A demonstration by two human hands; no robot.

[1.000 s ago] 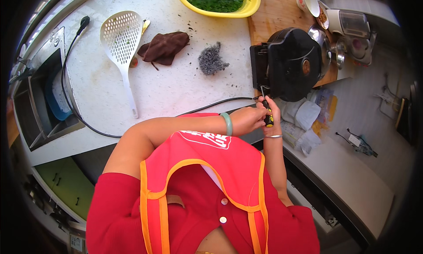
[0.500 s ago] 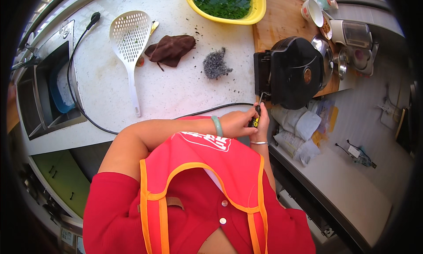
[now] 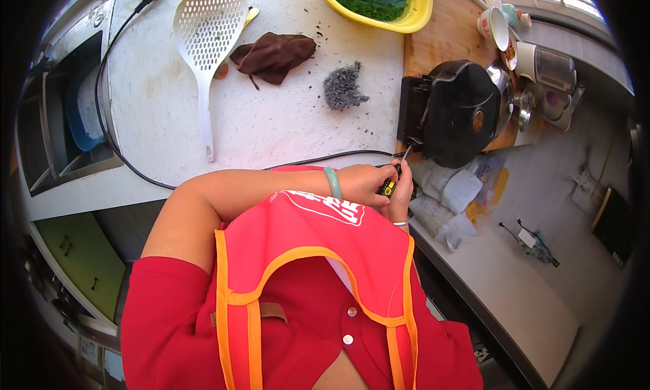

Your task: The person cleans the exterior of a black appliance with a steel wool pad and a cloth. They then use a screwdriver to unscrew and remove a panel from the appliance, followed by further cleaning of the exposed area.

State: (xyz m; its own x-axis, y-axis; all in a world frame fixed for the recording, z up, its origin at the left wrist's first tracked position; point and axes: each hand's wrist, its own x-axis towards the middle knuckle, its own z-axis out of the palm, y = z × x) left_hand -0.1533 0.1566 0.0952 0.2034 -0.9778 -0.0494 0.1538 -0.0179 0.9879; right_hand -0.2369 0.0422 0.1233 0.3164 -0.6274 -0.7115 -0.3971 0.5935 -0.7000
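A small screwdriver [image 3: 388, 187] with a black-and-yellow handle is held in both my hands at the counter's front edge. My left hand [image 3: 362, 185], with a green bangle at its wrist, closes over the handle from the left. Wrapped around it from the right is my right hand [image 3: 401, 195], a silver bangle at its wrist. The metal shaft points away from me, its tip at the near hinge corner of a black electric griddle [image 3: 455, 116]. The griddle's lid is down. Whether the tip touches a screw is too small to tell.
Behind lie a grey scouring ball [image 3: 344, 89], a brown cloth [image 3: 274, 57] and a white slotted strainer [image 3: 205, 72]. A yellow basin [image 3: 426, 7] of greens stands at the back. A black power cord [image 3: 112, 146] curves around the counter. A sink [image 3: 51, 122] is at left.
The view has shifted a little, so the counter things sit higher in the picture. Both hands remain on the screwdriver at the griddle's corner.
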